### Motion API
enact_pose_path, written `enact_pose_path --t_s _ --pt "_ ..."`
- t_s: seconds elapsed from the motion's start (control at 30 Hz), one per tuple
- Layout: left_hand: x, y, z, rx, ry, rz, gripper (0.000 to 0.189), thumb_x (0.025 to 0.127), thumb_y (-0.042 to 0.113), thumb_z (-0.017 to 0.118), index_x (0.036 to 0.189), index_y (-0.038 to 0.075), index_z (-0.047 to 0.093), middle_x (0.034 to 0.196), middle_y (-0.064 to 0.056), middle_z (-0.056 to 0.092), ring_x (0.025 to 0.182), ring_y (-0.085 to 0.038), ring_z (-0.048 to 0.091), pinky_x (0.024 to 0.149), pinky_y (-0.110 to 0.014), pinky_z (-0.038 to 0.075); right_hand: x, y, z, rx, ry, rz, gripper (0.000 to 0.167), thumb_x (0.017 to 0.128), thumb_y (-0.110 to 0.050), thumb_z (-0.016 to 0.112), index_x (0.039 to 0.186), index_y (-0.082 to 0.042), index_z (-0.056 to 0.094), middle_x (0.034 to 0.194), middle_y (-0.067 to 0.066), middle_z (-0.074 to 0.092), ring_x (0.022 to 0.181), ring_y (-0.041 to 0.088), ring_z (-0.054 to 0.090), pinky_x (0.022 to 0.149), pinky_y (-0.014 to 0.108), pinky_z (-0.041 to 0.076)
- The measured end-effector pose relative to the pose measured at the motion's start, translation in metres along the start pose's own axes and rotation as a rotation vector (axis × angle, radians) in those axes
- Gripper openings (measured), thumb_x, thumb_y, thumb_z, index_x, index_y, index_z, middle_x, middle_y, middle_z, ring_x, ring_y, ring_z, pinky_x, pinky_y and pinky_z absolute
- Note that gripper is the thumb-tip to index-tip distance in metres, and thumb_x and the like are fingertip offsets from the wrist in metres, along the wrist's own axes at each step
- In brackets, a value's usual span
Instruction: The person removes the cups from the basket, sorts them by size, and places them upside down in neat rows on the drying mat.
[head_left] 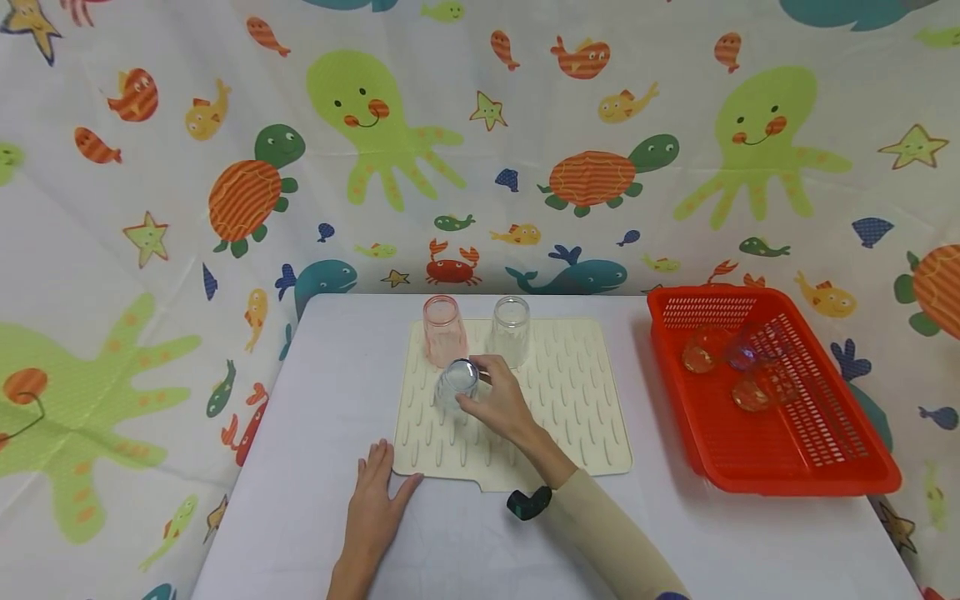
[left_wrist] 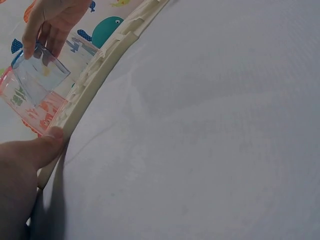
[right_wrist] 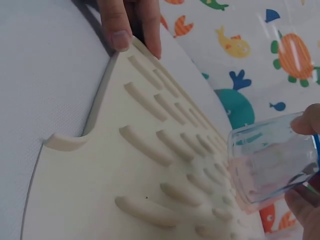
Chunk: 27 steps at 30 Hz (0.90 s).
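My right hand (head_left: 498, 398) grips a clear glass with a blue-tinted rim (head_left: 454, 385) between thumb and fingers. In the right wrist view this glass (right_wrist: 272, 157) is close over the ribbed cream drying mat (right_wrist: 80, 200). Just behind it on the mat (head_left: 570, 417) stand a pink glass (head_left: 444, 332) and a colourless glass (head_left: 511, 332), side by side. The left hand (head_left: 372, 508) lies with straight fingers at the mat's front left corner. Its thumb (left_wrist: 54, 134) touches the mat's edge in the left wrist view.
A red plastic basket (head_left: 795, 475) stands at the table's right side, with several tinted glasses (head_left: 756, 390) lying in it. The white-covered table (head_left: 337, 375) meets a patterned sea-animal curtain (head_left: 480, 150) at the back.
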<state>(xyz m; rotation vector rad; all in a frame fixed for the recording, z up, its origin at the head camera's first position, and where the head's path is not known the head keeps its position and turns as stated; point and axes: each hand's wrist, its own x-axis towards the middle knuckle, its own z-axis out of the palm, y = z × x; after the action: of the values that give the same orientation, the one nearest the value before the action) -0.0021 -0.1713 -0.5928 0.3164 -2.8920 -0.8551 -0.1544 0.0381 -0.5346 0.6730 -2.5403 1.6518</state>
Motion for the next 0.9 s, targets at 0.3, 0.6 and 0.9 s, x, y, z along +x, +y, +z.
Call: enact_pose_path --t_s 0.3,0.6,0.9 --pt "0.0 -0.001 0.002 0.002 -0.015 -0.001 0.085 0.086 0.043 0.077 0.147 -0.005 0.043 0.158 -0.02 0.039 0.15 -0.037 0.032 0.128 -0.051 0.022 0.007 0.008 0.008 -0.06 -0.026 -0.034 0.062 0.083 -0.009 0.08 0.137 0.002 0.051 0.13 0.016 0.055 0.123 0.027 0.061 0.107 0.029 0.055" --pt "-0.002 0.001 0.003 -0.006 0.009 0.012 0.085 0.086 0.041 0.078 0.147 -0.006 0.044 0.157 -0.022 0.039 0.149 -0.039 0.033 0.129 -0.049 0.021 0.011 0.011 0.014 -0.099 -0.042 -0.013 0.064 0.084 -0.014 0.08 0.139 0.003 0.05 0.132 0.016 0.056 0.122 0.027 0.061 0.106 0.031 0.055" --pt "-0.006 0.002 0.004 -0.017 -0.009 -0.004 0.085 0.087 0.042 0.076 0.148 -0.006 0.042 0.159 -0.021 0.038 0.15 -0.039 0.031 0.129 -0.05 0.02 0.013 0.013 0.019 -0.115 -0.061 0.009 0.066 0.085 -0.016 0.081 0.14 0.001 0.049 0.133 0.016 0.057 0.122 0.027 0.061 0.106 0.034 0.056"
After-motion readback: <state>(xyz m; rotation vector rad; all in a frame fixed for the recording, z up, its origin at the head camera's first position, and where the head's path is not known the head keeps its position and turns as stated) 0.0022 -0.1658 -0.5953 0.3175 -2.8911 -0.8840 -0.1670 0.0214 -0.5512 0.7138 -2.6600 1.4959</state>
